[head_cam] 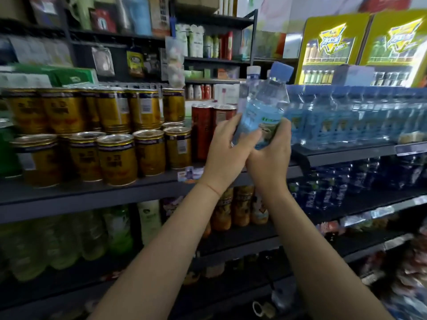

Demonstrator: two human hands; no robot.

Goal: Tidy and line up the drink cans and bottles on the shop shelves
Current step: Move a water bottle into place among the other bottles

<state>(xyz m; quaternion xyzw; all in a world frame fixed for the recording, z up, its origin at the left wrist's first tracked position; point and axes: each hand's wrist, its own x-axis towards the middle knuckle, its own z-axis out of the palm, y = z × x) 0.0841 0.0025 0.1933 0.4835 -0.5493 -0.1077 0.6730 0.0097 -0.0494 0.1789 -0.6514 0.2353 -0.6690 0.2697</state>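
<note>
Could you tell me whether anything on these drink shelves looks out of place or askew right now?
One water bottle is off the shelf, tilted, gripped by the left hand and right hand. A white-capped bottle stands apart just behind it, beside the red cans. The gold cans look roughly lined up.

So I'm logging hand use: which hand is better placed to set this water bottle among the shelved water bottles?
Probably the right hand: it grips the water bottle on the side nearest the shelved water bottles. The left hand would cross over.
</note>
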